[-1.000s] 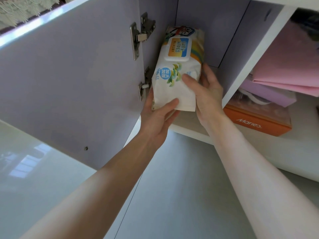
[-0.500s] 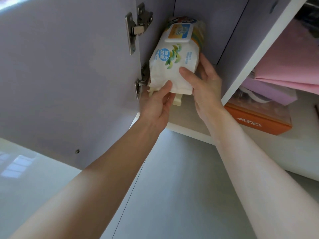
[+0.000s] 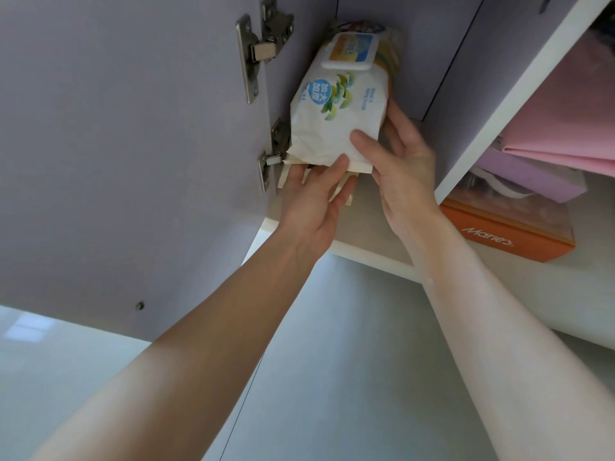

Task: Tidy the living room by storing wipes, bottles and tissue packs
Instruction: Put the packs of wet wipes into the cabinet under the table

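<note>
Left of the white cabinet divider panel (image 3: 492, 121), the white soft-plastic pack of baby wipes (image 3: 336, 121) is being held on end inside the lavender compartment, lid flap facing out. The right hand (image 3: 402, 174) is gripping it, thumb across the front, fingers curling round the back. The left hand (image 3: 309, 211) is propping the crimped bottom edge with fairly straight fingers, not really clamping anything. Right of that divider, an orange cardboard box (image 3: 519, 234) is sitting under some pink folders (image 3: 565, 121).
</note>
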### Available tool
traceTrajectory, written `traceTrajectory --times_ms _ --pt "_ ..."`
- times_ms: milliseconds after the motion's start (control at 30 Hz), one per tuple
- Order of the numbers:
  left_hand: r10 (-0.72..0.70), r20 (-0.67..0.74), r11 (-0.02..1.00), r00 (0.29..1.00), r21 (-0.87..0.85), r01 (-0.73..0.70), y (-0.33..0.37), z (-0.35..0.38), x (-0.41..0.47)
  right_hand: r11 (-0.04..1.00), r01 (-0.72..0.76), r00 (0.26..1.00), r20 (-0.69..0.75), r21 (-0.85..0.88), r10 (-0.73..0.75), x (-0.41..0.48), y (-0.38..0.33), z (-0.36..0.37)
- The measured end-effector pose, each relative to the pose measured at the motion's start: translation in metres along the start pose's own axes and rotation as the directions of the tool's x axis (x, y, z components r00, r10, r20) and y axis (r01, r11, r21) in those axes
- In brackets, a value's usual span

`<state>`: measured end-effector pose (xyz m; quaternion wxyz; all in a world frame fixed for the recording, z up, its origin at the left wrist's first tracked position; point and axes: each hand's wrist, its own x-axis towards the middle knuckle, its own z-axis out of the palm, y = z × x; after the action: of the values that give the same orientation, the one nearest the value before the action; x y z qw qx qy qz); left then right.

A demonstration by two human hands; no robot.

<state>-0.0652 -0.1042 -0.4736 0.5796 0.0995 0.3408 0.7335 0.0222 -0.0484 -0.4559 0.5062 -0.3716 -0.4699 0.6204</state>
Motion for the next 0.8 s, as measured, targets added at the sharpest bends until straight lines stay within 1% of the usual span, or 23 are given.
traceTrajectory --times_ms 367,800 --pt "0.003 0.027 0.999 1.000 0.038 -0.004 0.009 0.002 0.024 1.000 0.007 1.000 0.006 -0.002 -0.007 0.017 -0.004 0.009" --pt "0.001 0.049 1.000 0.999 0.021 -0.002 0.011 0.002 0.035 1.000 -0.004 1.000 0.002 -0.017 0.004 0.026 -0.002 0.008"
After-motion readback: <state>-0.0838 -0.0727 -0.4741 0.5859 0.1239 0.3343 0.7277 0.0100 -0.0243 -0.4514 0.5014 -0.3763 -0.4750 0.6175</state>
